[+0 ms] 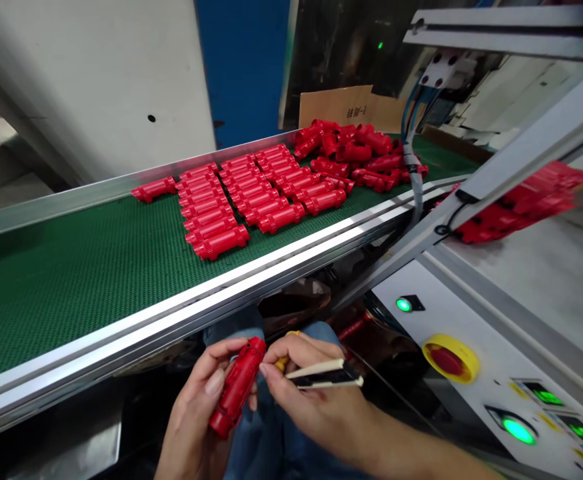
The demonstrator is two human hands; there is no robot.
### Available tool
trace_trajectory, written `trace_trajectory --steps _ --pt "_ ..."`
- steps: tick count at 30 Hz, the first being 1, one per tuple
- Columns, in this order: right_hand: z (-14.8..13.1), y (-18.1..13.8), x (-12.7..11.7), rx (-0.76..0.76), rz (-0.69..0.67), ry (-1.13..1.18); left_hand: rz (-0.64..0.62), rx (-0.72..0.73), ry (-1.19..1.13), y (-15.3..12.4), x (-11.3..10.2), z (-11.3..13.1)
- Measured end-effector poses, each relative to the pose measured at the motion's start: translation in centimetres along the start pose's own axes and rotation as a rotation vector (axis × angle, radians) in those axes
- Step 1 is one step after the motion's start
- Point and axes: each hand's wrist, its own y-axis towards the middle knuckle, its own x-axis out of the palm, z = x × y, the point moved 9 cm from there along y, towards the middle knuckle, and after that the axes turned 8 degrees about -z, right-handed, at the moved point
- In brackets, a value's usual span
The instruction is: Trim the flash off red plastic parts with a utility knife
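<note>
My left hand [198, 400] is closed round a red plastic cylinder part [237, 387], held upright in front of my lap below the belt's edge. My right hand [311, 393] grips a small blade tool [324, 375] with a cream and black body, its tip against the top of the red part. On the green conveyor belt [71, 273] lie several rows of the same red parts [244, 193], side by side, with a loose heap of red parts [356, 153] further back.
An aluminium rail [181, 310] edges the belt in front of me. To the right is a control panel with a red and yellow emergency stop button [450, 359] and lit green buttons [518, 430]. More red parts [521, 203] lie behind a slanted frame bar. A cardboard box [346, 107] stands beyond the belt.
</note>
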Motion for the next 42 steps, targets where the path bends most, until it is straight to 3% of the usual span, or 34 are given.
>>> trace_trajectory --steps 6,10,11,16,19,21,24,26,29,34,42 --pt "2.2 0.5 0.0 0.13 -0.077 0.235 -0.013 -0.006 -0.083 0.2 -0.5 -0.2" --pt "4.3 0.3 -4.2 0.264 0.176 0.27 -0.012 -0.078 -0.183 0.5 -0.8 -0.7" --pt "4.5 0.3 -4.6 0.291 0.184 0.275 -0.012 -0.098 -0.199 0.5 -0.8 -0.8" --pt "5.5 -0.1 0.3 0.5 -0.183 0.501 -0.097 -0.183 -0.221 0.5 0.0 -1.8" --pt "6.1 -0.9 1.1 0.568 -0.188 0.528 -0.064 -0.044 -0.126 0.3 -0.9 -1.1" --pt "5.5 -1.0 -0.4 0.462 -0.121 0.393 0.036 0.08 -0.027 -0.1 -2.1 -0.2" --pt "1.6 -1.1 -3.9 0.07 0.063 0.024 0.133 0.136 0.004 -0.4 -3.1 0.1" --pt "-1.2 -1.8 -4.7 -0.168 0.121 -0.091 0.104 0.132 -0.011 -0.2 -2.9 0.0" --pt "-3.3 -2.1 -3.6 -0.365 0.05 -0.038 0.016 0.104 -0.029 0.2 -2.4 -0.4" --pt "-3.9 -1.8 -1.8 -0.5 0.054 -0.087 -0.063 0.046 -0.033 0.2 -1.9 -1.0" --pt "-3.8 -1.8 -1.1 -0.507 0.031 -0.147 0.006 0.066 -0.06 -0.5 -1.6 -0.7"
